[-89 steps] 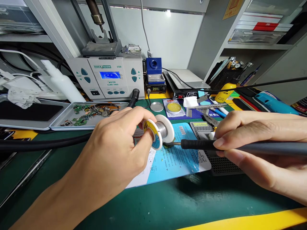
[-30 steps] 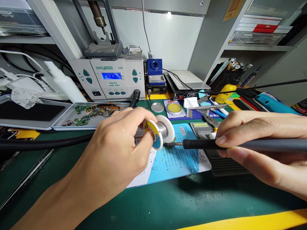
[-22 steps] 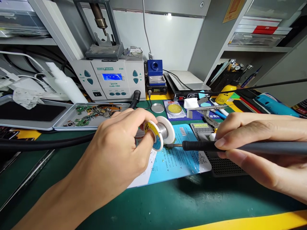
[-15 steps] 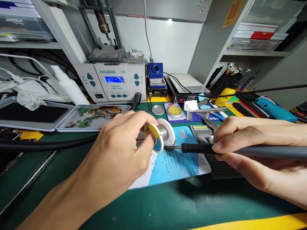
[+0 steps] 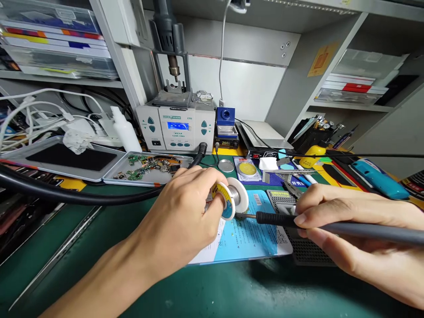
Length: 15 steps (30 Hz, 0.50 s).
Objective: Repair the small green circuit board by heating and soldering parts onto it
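My left hand is closed on a white spool of solder wire, thumb and fingers pressed on its labelled side. Grey wire is wound between the two rims. In my right hand is a soldering iron, held like a pen and pointing left. Its metal shaft reaches to just under the spool; the tip lies close to it, and whether they touch I cannot tell. Both are over a blue and white printed sheet. Small greenish bits show on the sheet, partly hidden behind the spool and iron.
A hot-air station stands at the back, beside a soldering station reading 260. A tray of circuit boards lies left, with a thick black hose before it. Near my right hand are pliers and a grey perforated plate.
The camera view has shifted, so the bench and both hands appear lower and further right. Both hands keep their hold on the solder spool and soldering iron, with little change between them.
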Tool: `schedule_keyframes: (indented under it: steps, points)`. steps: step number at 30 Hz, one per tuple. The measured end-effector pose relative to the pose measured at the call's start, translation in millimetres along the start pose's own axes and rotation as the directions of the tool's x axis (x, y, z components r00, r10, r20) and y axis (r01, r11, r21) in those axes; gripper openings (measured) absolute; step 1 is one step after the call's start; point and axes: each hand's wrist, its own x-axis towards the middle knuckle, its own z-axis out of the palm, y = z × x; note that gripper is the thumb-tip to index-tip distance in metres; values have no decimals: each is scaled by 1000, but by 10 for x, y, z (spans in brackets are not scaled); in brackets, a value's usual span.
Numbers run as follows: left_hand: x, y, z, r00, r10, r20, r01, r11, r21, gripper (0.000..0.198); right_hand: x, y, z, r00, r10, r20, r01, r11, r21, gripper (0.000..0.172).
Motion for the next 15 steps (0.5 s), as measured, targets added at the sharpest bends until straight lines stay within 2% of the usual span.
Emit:
schedule_keyframes:
  steps: [5, 15]
  points:
    - [14, 3, 1, 1000, -21, -2, 21, 1000, -15, 19, -33, 13, -5, 1000, -1, -5, 1, 1000, 1, 23]
    - [9, -2, 5, 1000, 9, -22, -9, 1000, 5, 19, -34, 3, -16, 1000, 10, 14, -10, 1000, 10, 24]
